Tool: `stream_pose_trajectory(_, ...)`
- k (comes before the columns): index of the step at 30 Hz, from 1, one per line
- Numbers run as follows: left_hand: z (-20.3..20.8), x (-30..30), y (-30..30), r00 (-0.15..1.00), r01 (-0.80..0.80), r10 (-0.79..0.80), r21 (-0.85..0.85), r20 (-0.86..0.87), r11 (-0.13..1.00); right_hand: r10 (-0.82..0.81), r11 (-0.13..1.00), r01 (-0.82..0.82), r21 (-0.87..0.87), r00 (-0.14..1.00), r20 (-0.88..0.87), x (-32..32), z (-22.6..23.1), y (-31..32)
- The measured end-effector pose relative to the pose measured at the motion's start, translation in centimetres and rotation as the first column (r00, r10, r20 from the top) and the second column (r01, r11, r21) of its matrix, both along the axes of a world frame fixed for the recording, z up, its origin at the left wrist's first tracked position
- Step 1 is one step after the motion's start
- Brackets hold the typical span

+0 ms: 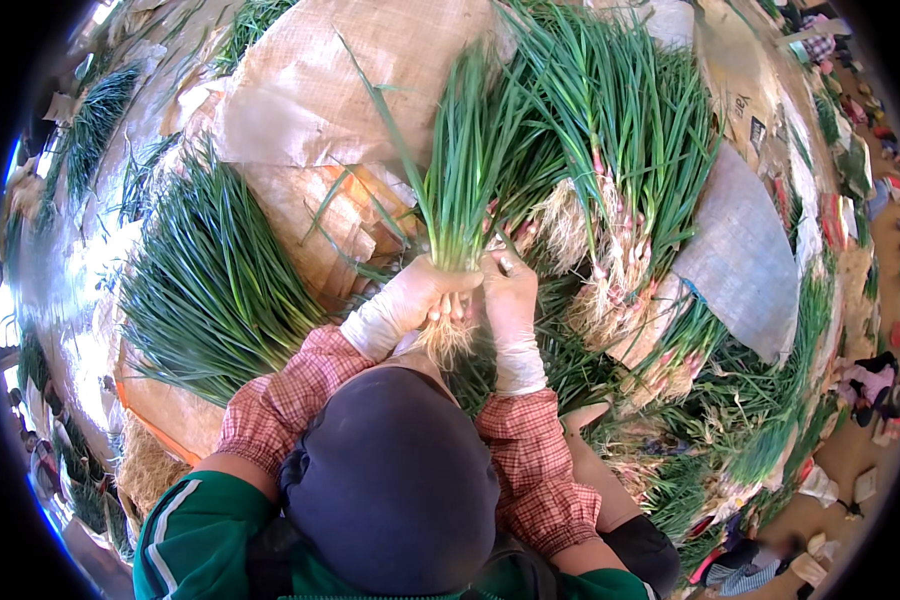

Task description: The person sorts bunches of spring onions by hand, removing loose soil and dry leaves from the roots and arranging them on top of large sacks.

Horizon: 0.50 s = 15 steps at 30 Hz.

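My left hand (425, 293), in a thin white glove, is closed round the lower stems of a bunch of spring onions (460, 190). The green leaves point up and away from me, and the pale roots hang below the fist. Right beside it is my gloved right hand (510, 290), its fingers curled and pinched together against the bunch's side. What those fingers hold is hidden. A large heap of spring onions (620, 130) with reddish bulbs and tangled roots lies just beyond, to the right. To the left rests a thick pile of spring onions (210, 270), leaves toward me.
Woven sacking (340, 80) covers the ground ahead. A grey sack piece (745, 260) lies at the right, beside loose greens (740, 410). Fibrous brown roots (150, 460) are heaped at the lower left. My knee (645, 550) is at the lower right.
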<state>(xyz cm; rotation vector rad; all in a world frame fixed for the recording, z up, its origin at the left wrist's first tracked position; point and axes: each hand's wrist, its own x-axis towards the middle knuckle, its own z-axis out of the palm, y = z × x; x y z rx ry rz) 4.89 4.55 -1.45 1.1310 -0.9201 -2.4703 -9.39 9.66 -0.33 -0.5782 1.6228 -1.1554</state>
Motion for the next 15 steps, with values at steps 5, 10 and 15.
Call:
stream_pose_trajectory(5,0.4,0.1,0.7,0.97,-0.098,0.123,0.126,-0.209,0.987,-0.168,0.981,0.191,0.021,0.798,0.578,0.7,-1.3,0.4)
stream_pose_trajectory(10,2.5,-0.9,0.7,0.962,-0.114,0.145,0.144,-0.231,0.983,-0.055,0.989,0.061,0.135,0.997,-0.049,-0.9,-3.0,0.4)
stream_pose_trajectory(15,1.8,-0.8,0.8,0.993,0.115,-0.111,-0.118,0.037,0.986,0.119,0.986,-0.161,-0.046,0.867,-0.485,-2.1,-0.9,1.5)
